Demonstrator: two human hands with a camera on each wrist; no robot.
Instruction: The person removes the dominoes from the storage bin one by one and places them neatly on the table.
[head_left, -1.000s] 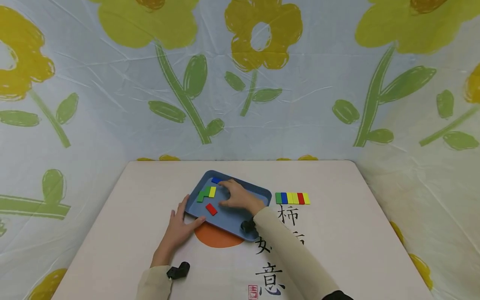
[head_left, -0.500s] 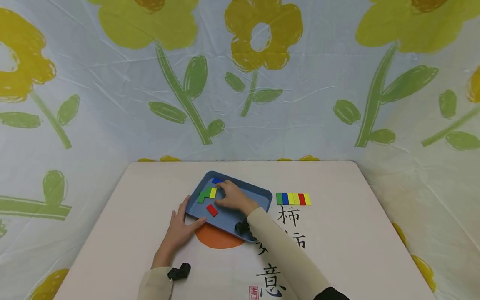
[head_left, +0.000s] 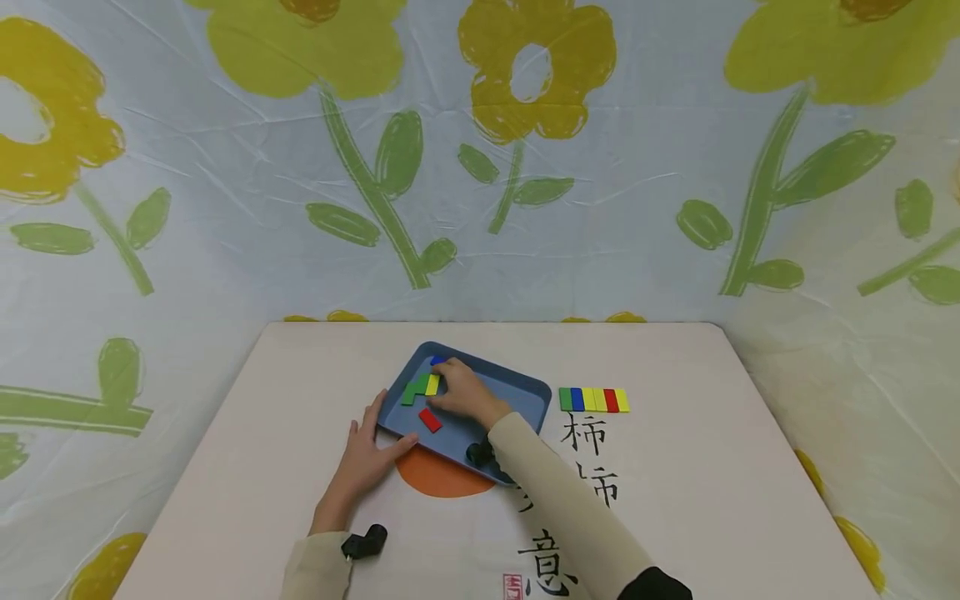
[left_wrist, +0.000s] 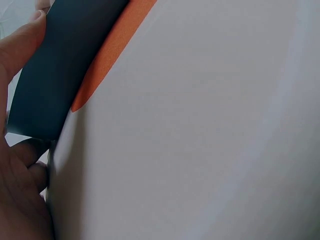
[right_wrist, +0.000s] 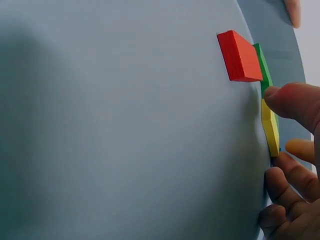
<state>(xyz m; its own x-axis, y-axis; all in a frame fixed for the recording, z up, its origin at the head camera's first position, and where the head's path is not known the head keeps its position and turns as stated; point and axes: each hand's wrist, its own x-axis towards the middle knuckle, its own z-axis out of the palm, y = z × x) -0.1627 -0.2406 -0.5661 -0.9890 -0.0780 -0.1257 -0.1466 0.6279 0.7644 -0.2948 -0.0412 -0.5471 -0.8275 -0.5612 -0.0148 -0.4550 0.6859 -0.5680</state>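
Note:
My left hand (head_left: 362,463) grips the near left corner of a blue tray (head_left: 454,433), thumb along the near rim and fingers at the left side. The left wrist view shows that thumb against the dark tray wall (left_wrist: 70,65). Over the tray, my right hand (head_left: 467,392) pinches a yellow block (right_wrist: 270,127) lengthwise, thumb at one end and forefinger at the other. Green blocks (head_left: 414,389) lie right beside the yellow one. A red block (head_left: 430,419) rests nearer the front, and a blue block (head_left: 437,361) by the far rim is partly covered by my fingers.
Right of the tray, several coloured blocks (head_left: 594,400) stand in a tight row on the table (head_left: 697,467). Black characters (head_left: 547,562) and an orange disc (head_left: 442,477), partly under the tray, mark the cloth. A flowered curtain (head_left: 600,250) hangs behind.
My right hand has come slightly left and down to the yellow block and closed its thumb and forefinger on it; the block has tilted a little. My left hand keeps its hold on the tray.

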